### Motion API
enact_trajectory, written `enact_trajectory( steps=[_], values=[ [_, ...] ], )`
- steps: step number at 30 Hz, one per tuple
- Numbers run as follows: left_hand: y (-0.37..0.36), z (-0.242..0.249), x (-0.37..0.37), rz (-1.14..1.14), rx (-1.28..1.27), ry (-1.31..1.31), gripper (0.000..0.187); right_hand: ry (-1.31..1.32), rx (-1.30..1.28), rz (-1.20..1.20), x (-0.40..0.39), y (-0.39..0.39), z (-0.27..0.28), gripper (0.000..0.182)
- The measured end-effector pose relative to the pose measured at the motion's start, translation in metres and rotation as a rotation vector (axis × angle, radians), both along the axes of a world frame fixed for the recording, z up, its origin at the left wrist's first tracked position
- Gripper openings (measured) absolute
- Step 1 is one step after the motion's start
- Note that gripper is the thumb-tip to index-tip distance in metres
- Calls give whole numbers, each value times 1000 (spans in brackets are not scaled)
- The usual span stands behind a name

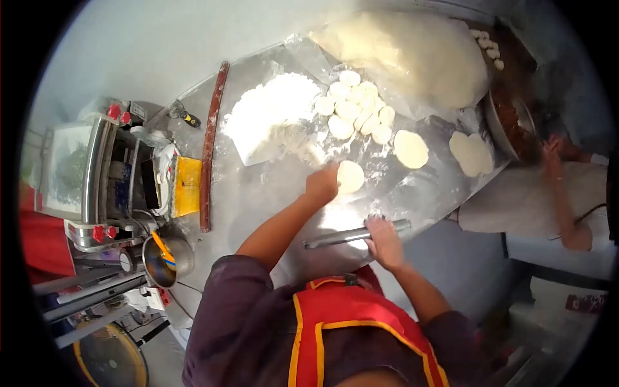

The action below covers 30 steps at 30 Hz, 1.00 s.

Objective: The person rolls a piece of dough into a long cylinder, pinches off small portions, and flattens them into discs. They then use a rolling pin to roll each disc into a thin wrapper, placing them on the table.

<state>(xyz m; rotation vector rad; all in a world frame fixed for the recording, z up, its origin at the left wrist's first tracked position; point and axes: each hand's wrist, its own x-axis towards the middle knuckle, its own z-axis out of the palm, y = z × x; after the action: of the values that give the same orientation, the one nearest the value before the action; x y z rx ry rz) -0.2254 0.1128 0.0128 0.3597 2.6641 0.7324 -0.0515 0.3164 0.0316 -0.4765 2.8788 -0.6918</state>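
Note:
A small flattened round of dough [351, 177] lies on the metal table, its left edge at the fingers of my left hand [322, 185], which are closed on it. My right hand [385, 243] is wrapped around a metal rolling pin [338, 238] near the table's front edge. Behind the round is a cluster of dough balls [351, 106], floured and partly piled together. Two flattened dough pieces lie to the right: an oval one [411, 149] and a wider one [471, 153]. A large heap of white flour [274, 106] spreads behind my left hand.
A big dough mass under plastic [412, 58] fills the back. A long reddish-brown stick [213, 148] lies left, near a yellow scraper-like piece [187, 186], a pot [184, 258] and a roller machine [97, 168]. At right, another person's hand [552, 147] is beside a filling bowl [530, 116].

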Motion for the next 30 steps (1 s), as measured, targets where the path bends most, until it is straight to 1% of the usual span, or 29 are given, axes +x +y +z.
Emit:
enact_trajectory(
  steps=[1,3,4,5,7,8,11,12,13,15,16,18,19,21,23,24,25,26,27,28,29,30],
  values=[
    [-11,1,19,-48,-31,-53,39,-48,46,-46,-3,-9,4,52],
    [-26,-3,56,-134,-25,-6,41,67,115,-137,-5,-23,-18,54],
    [-29,13,65,-135,-52,-58,39,111,171,-174,-13,-33,-23,54],
    [-32,6,71,-115,-9,1,38,157,227,-211,-25,-42,-28,54],
    [-30,-11,68,-68,85,134,35,273,247,-227,-57,-49,-31,53],
    [-24,-12,59,6,114,102,28,262,249,-242,-75,-53,-34,53],
    [-6,-29,28,35,150,24,23,283,254,-297,-145,-62,-43,51],
    [-2,-26,21,45,160,-1,22,293,255,-314,-160,-65,-44,50],
    [-3,-25,17,8,157,78,22,271,244,-279,-165,-66,-44,50],
    [-8,-23,21,-68,154,214,22,206,228,-209,-160,-66,-42,50],
    [-13,-25,26,-10,154,165,22,176,147,-223,-135,-66,-33,52],
    [-32,-27,39,96,155,74,21,154,230,-133,-63,-55,-25,56],
    [-42,-27,44,127,200,-3,24,157,175,-88,-31,-47,-19,58],
    [-60,-28,56,197,279,-163,30,138,165,-107,-25,-46,-26,58],
    [-59,-22,51,54,168,-131,34,325,192,-122,-73,-57,-43,57],
    [-55,-16,38,-12,115,-98,36,331,178,-172,-104,-67,-40,53],
    [-48,-7,25,-26,99,-119,37,324,215,-199,-139,-76,-39,53],
    [-38,2,15,-42,82,-150,37,307,253,-226,-156,-80,-39,52],
    [-31,7,9,-60,66,-178,38,279,243,-183,-153,-80,-37,51],
    [-31,1,6,-119,90,-198,36,256,232,-147,-152,-80,-35,50],
    [-36,-1,7,-109,95,-163,36,231,223,-112,-148,-80,-33,49],
    [-44,-4,13,-100,103,-135,35,183,209,-92,-120,-73,-30,52]
  ],
)
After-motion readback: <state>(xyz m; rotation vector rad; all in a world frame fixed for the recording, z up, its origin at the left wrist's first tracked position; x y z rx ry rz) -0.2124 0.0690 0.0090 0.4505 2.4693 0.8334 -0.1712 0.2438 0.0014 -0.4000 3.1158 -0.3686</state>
